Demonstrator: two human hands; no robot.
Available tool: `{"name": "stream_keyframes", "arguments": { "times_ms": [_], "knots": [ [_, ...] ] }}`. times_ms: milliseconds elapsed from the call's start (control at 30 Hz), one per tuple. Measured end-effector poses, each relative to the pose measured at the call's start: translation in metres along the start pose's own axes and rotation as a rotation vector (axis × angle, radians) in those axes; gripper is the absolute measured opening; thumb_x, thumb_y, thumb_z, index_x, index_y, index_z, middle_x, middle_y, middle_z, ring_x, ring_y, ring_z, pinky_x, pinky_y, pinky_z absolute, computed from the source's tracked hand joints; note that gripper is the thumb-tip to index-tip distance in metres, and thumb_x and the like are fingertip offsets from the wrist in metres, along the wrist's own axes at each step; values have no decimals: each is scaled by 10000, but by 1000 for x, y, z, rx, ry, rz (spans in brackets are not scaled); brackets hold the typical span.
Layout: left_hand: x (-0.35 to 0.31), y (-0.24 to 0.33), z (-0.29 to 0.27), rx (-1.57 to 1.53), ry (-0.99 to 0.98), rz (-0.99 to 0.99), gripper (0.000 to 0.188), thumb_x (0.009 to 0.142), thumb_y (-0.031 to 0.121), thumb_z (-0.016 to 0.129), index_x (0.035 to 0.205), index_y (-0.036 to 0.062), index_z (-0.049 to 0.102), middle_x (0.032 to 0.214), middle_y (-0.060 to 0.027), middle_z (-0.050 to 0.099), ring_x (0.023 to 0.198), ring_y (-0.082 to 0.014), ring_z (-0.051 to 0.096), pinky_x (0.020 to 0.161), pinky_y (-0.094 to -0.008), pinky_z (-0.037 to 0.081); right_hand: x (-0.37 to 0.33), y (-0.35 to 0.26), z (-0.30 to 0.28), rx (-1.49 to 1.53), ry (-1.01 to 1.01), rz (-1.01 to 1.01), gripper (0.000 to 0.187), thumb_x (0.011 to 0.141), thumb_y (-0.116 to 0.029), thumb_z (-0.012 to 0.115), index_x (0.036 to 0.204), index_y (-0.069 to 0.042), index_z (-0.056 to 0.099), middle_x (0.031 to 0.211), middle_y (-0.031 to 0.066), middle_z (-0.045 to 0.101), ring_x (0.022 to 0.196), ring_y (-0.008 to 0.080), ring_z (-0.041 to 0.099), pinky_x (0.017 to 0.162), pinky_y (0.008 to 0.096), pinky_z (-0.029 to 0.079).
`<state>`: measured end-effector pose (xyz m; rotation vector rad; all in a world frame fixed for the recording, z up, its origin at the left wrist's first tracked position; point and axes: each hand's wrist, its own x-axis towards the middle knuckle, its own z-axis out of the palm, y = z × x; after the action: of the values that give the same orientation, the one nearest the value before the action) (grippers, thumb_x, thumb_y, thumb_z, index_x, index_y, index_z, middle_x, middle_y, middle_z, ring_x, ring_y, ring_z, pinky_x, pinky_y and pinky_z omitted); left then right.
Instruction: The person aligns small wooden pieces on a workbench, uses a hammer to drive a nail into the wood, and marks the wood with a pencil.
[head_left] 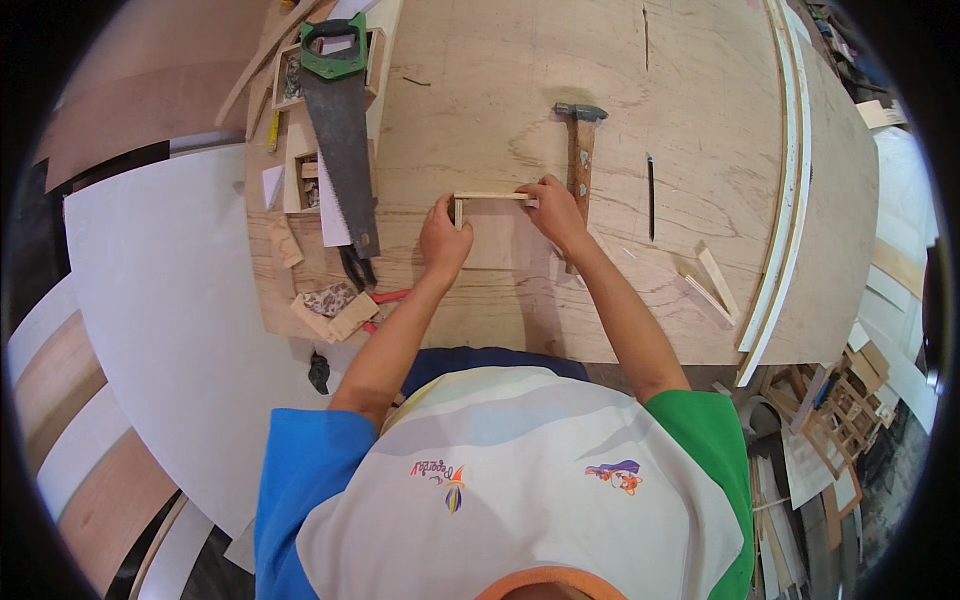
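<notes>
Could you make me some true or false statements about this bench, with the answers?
1. The left hand and right hand both grip thin wood strips. True.
2. The saw lies left of the hammer. True.
3. The saw's handle is red. False: it is green.
4. The right hand holds the hammer. False: the hammer lies on the table.
5. Both sleeves are blue. False: the right sleeve is green.

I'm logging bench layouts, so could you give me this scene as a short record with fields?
Left hand: at the corner where two wood strips meet
Right hand: holds the crosswise strip's right end
Hammer: right of the strips, handle partly hidden by the right forearm
Handsaw: far left, over small open wooden boxes
Dark pencil: right of the hammer
Surface: plywood tabletop
</notes>
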<state>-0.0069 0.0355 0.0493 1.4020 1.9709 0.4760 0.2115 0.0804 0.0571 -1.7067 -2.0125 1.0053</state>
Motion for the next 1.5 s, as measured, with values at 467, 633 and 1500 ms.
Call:
{"name": "stream_keyframes", "arguments": {
  "times_ms": [467,633,1500],
  "knots": [
    [-22,22,-3,-284,117,27,491,760,26,708,1243,32,625,1092,-143,599,980,-291,625,891,-373,500,-33,-11,-1,248,224,169,357,736,49,671,1046,-110,751,956,154,643,887,309,645,778,370,520],
    [-29,33,-28,-436,227,305,552,723,-51,727,1258,40,624,1089,-119,592,993,-265,617,878,-349,502,-48,-47,-32,242,435,-51,425,716,130,655,1061,-101,744,991,122,621,881,278,644,793,362,532],
    [-66,16,-41,-850,103,85,200,964,138,637,1090,-3,702,1033,-43,702,953,-106,632,867,-253,484,-103,-31,-14,347,489,-312,389,763,23,626,1148,-35,636,1193,191,570,1148,342,580,997,418,475]
  ]
}}
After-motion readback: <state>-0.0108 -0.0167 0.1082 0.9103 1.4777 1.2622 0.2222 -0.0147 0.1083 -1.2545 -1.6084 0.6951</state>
